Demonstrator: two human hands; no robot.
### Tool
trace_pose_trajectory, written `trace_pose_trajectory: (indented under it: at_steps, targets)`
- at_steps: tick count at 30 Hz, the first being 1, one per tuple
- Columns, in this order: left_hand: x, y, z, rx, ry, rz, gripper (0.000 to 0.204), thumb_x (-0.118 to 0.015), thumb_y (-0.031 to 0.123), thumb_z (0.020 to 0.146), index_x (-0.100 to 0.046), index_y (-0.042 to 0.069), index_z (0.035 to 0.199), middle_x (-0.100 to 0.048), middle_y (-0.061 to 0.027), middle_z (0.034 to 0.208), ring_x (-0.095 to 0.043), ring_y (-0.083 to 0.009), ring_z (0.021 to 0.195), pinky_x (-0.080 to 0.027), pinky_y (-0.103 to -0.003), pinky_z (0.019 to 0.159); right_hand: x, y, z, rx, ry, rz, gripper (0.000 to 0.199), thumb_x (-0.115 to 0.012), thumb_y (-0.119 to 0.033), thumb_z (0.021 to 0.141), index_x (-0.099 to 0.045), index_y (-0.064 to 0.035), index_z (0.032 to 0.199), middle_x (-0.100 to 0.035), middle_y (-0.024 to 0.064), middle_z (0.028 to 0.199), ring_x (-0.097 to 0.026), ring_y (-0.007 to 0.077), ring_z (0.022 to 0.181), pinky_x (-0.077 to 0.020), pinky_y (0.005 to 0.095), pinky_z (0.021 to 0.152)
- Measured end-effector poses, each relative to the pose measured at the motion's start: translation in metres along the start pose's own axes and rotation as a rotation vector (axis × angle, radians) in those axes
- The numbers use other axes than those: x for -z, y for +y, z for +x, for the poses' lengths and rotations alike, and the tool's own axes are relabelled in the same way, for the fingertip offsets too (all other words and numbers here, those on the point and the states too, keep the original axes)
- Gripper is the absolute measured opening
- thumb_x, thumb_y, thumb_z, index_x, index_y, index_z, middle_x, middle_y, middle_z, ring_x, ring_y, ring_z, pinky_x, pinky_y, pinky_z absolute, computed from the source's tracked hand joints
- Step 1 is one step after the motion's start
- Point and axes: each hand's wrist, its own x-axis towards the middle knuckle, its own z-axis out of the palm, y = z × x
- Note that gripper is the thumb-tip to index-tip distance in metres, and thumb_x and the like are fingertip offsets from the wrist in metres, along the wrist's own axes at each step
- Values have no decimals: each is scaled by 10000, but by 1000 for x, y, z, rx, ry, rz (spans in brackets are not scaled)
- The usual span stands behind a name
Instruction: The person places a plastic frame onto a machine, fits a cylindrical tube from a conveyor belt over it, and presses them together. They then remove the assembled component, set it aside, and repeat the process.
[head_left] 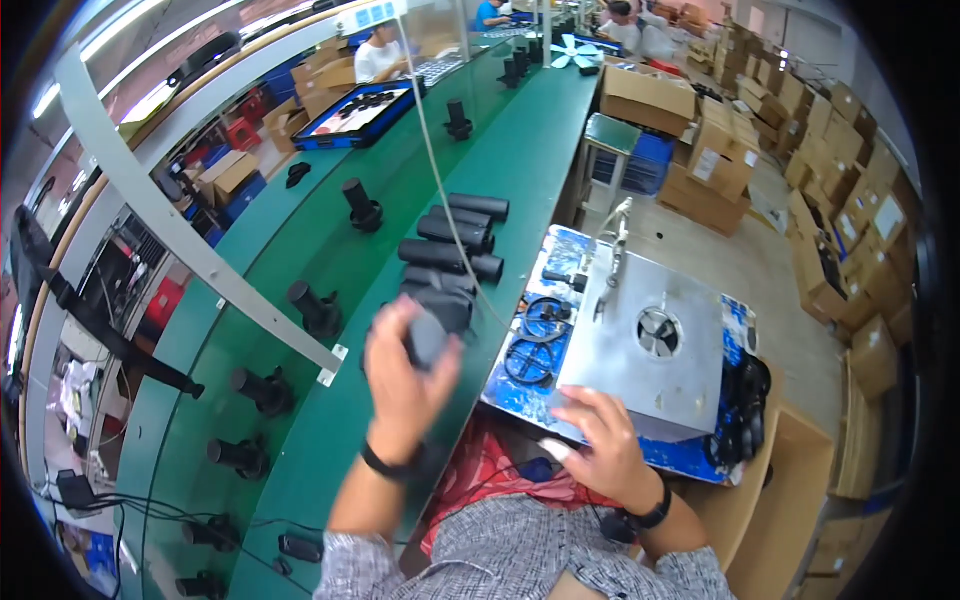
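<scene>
My left hand is closed around a short black cylinder, its round grey-looking end turned up; both are smeared by motion. They are over the green bench, at the near end of a row of black tubes lying on their sides. My right hand is by the near edge of a metal box, fingers bent and apart from the thumb, with nothing visible in them. Something white covers its thumb tip. The box has a round opening with a bladed wheel in it.
Black rings lie on the blue, worn board left of the box. Black round parts are heaped on its right. Upright black parts stand along the green belt. A metal post slants over it. Cardboard boxes stand beyond.
</scene>
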Motion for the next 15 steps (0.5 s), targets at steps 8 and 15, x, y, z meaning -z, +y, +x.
trace_pose_trajectory:
  at_steps: [8, 15]
  targets:
    - [1, -240, 136, 244, -254, 637, 538, -810, 259, 902, -535, 61, 1321, -661, -224, 1205, -664, -447, 1150, -583, -541, 924, 25, 29, -105, -709, -218, 501, 321, -879, -128, 880, -749, -21, 1153, -731, 109, 1179, -742, 178, 972, -605, 309, 827]
    - [-30, -377, 127, 162, -413, 529, 558, -808, 134, 905, -572, -102, 1352, -687, -344, 1251, -645, -522, 1179, -529, -560, 1014, 54, 30, -180, -1005, 51, 336, 283, -836, -193, 935, -770, -69, 1181, -744, 25, 981, -665, 94, 811, -551, 277, 729]
